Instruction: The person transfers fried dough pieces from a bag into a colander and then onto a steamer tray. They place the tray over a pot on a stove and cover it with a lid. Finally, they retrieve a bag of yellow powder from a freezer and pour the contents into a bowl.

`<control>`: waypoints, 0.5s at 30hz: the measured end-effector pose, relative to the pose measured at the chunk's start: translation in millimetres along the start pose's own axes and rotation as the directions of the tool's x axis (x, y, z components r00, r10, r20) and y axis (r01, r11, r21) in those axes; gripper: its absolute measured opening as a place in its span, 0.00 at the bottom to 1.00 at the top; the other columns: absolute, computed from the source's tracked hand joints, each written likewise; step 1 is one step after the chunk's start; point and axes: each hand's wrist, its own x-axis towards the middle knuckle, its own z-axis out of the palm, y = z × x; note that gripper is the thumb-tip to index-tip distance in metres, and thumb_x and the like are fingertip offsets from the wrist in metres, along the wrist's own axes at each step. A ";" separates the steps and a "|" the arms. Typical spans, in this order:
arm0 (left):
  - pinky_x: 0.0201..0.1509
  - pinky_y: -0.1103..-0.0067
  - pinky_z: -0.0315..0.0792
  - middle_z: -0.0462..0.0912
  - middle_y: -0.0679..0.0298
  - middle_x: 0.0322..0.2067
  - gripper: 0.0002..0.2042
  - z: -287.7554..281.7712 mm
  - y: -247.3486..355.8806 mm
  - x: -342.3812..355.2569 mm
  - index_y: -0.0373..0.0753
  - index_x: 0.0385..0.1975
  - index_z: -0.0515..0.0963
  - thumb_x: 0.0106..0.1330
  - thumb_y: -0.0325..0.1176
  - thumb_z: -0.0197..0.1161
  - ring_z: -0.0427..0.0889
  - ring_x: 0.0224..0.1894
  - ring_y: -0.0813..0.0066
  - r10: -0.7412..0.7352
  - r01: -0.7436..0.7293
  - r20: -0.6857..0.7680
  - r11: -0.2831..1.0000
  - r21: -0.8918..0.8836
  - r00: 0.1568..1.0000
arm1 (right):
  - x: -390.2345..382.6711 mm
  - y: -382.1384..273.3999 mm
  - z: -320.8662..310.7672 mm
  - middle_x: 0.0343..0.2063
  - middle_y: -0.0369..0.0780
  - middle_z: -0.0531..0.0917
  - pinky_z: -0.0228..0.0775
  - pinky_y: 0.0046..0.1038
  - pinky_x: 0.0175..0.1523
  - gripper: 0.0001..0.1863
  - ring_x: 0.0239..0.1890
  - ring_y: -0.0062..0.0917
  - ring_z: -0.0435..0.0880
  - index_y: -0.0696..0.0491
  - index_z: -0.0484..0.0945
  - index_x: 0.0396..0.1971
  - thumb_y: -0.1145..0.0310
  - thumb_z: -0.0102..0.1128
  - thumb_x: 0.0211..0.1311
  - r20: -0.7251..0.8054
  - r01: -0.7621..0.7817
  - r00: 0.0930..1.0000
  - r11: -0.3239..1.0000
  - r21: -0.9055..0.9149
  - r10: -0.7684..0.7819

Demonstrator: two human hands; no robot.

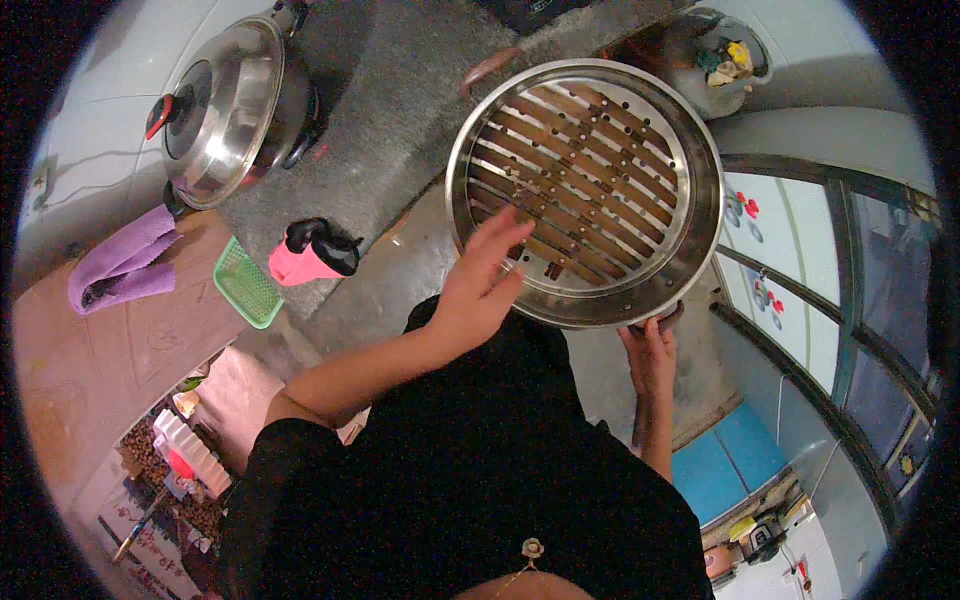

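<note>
A round metal steamer pan (705, 230) with a perforated bottom is held up in front of me. Inside it lies a rack of brown slats (575, 190). My right hand (652, 355) grips the pan's dark handle at the near right side. A second, brownish handle (490, 72) sticks out at the far left of the rim. My left hand (478, 290) reaches over the near left rim with its fingers stretched out toward the slats. It holds nothing; whether the fingertips touch the rack I cannot tell.
A lidded steel pot (225, 115) stands at the left on the grey counter (390, 90). Nearby are a pink-and-black object (310, 252), a green basket (247, 283) and a purple cloth (125, 262). A waste bin (755, 75) is at the far right, beside glass-panelled doors (785, 235).
</note>
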 end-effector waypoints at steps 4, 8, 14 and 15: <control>0.66 0.68 0.60 0.53 0.53 0.67 0.35 -41.5 24.0 8.8 0.38 0.66 0.56 0.58 0.25 0.61 0.58 0.67 0.61 0.317 -0.227 -0.270 0.920 0.318 0.909 | -11.6 -7.6 21.0 0.41 0.34 0.78 0.70 0.37 0.57 0.09 0.48 0.26 0.77 0.52 0.73 0.43 0.64 0.51 0.69 0.009 0.054 0.998 0.998 0.017 -0.054; 0.63 0.66 0.63 0.53 0.49 0.66 0.42 -71.4 23.7 12.9 0.39 0.68 0.52 0.53 0.30 0.68 0.58 0.67 0.57 0.262 -0.150 -0.405 0.946 0.287 0.876 | -32.4 -9.5 34.4 0.43 0.35 0.78 0.69 0.37 0.59 0.10 0.50 0.27 0.76 0.53 0.73 0.42 0.63 0.51 0.69 0.023 0.103 0.994 0.993 0.060 -0.104; 0.62 0.68 0.64 0.65 0.55 0.59 0.40 -110.2 -12.8 37.0 0.36 0.66 0.53 0.55 0.29 0.68 0.68 0.59 0.63 -0.236 0.294 0.176 0.739 -0.607 0.956 | -65.6 21.7 60.3 0.44 0.40 0.80 0.74 0.39 0.54 0.14 0.48 0.29 0.79 0.55 0.72 0.48 0.66 0.55 0.66 -0.177 0.176 0.973 0.974 0.145 -0.150; 0.63 0.68 0.64 0.66 0.56 0.59 0.39 -117.9 -16.7 42.6 0.36 0.66 0.53 0.55 0.28 0.68 0.68 0.59 0.64 -0.282 0.459 0.363 0.581 -0.672 0.888 | -67.7 27.5 70.7 0.42 0.40 0.80 0.74 0.38 0.54 0.13 0.47 0.29 0.79 0.55 0.73 0.46 0.66 0.55 0.66 -0.203 0.195 0.966 0.969 0.153 -0.163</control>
